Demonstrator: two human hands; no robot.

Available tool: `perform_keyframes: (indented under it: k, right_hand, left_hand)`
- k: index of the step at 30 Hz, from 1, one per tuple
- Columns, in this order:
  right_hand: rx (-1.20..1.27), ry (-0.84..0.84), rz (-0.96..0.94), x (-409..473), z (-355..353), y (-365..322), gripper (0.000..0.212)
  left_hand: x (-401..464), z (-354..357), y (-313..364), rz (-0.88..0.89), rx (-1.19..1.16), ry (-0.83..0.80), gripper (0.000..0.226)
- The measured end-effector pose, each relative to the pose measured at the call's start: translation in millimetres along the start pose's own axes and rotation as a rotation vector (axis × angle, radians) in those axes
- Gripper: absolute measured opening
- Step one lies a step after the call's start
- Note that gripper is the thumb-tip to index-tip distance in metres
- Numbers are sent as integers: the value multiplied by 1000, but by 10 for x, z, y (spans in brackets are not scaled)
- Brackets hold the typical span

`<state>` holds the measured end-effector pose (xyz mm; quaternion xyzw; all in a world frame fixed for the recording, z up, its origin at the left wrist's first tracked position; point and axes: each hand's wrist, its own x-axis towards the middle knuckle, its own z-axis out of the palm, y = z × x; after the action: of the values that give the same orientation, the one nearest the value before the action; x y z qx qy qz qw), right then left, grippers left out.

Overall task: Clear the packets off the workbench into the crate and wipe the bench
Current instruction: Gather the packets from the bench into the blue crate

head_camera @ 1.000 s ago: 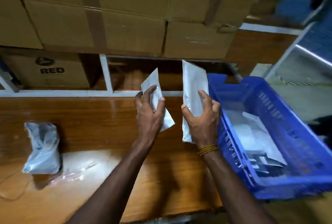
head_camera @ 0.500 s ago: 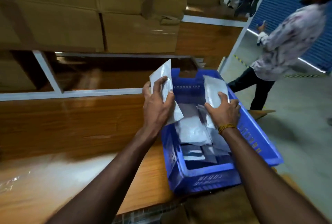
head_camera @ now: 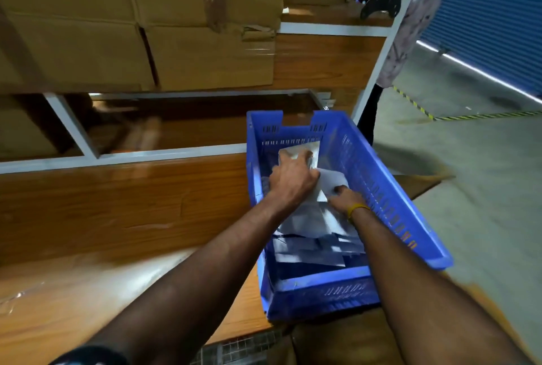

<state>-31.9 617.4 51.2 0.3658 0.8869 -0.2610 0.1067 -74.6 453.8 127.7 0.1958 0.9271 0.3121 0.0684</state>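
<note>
Hands reach down inside the blue plastic crate [head_camera: 381, 177] at the right edge of the wooden tabletop [head_camera: 117, 218]. We see our left hand [head_camera: 293, 178] with fingers [head_camera: 302, 156] curled on a silver packet [head_camera: 305, 149], and our right hand [head_camera: 344, 196] gripping a white packet [head_camera: 334, 178] just beside it. More packets [head_camera: 308, 250] lie heaped on the crate floor beneath. Cardboard boxes [head_camera: 146, 27] fill the shelf behind the tabletop.

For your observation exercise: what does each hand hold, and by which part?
Left hand grips a silver packet near its lower part, inside the blue crate. Right hand touches a white packet; its grip cannot be told.
</note>
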Motion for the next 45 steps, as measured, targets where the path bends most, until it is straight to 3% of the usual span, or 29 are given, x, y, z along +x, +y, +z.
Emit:
perform_keyframes:
  k: [3,5,12,15,22,26,31,45]
  right_hand:
    - [187,148,-25,37,-159,53,48]
    - [290,265,-34,36,-261,103,38]
    - [522,442,-126,-154,-398,89,35]
    - [545,463,-171,-230,-405,-7,35]
    - [608,532,-370,-565,-370,-628,32]
    - [640,501,-544,-937,-223,-1200,31]
    - [685,439,-753,-1419,158,-1896,28]
    - [545,94,-897,-2554,1850,-3312,29]
  left_hand:
    - [76,164,65,-29,91,-46,41]
    - [122,288,116,-49,170,-63,43]
    - [256,637,38,-85,377,-273,50]
    - [228,530,25,-80,307,-294,57]
    - [-429,-299,-303,214,-333,193,31]
    - [-879,-688,-852,101,-484,449,17]
    - [-1333,-1040,-1515,-83,-499,571,14]
    - [-2185,-1994,-3211,-357,-557,876,14]
